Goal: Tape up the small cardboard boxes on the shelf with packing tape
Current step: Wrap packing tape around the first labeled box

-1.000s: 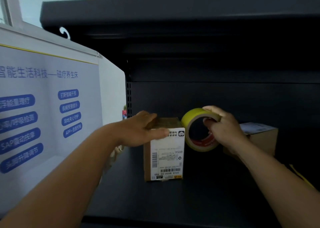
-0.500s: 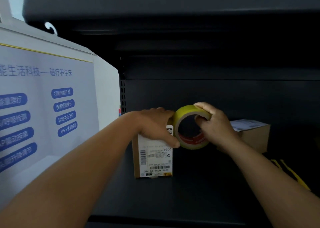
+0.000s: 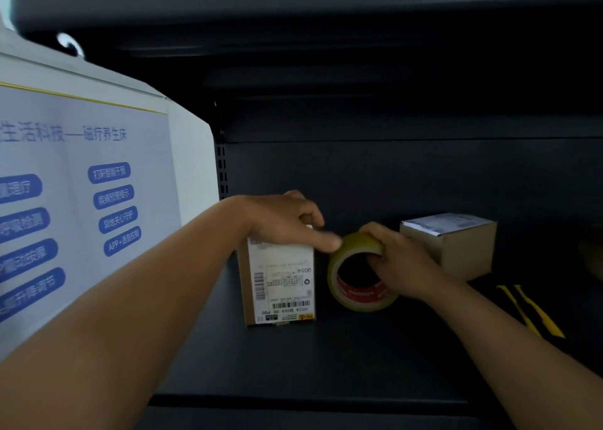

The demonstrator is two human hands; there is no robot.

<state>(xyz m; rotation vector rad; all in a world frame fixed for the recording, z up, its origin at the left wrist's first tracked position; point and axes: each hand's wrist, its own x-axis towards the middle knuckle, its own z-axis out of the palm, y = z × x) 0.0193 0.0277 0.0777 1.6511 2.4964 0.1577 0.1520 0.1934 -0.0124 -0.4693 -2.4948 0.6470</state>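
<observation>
On the dark shelf [image 3: 326, 358], the left hand [image 3: 280, 224] holds the upright labelled cardboard box [image 3: 279, 282] by its top; just right, the right hand [image 3: 396, 266] grips the packing tape roll [image 3: 354, 299].

Two bare forearms enter from bottom edge, no sleeves in frame; left hand [image 3: 277, 220] and right hand [image 3: 401, 266] both bare: no gloves, rings, watch or wristband visible; nails short, plain where they show; left fingertip blurred; upper arms and rest of body out of view
</observation>
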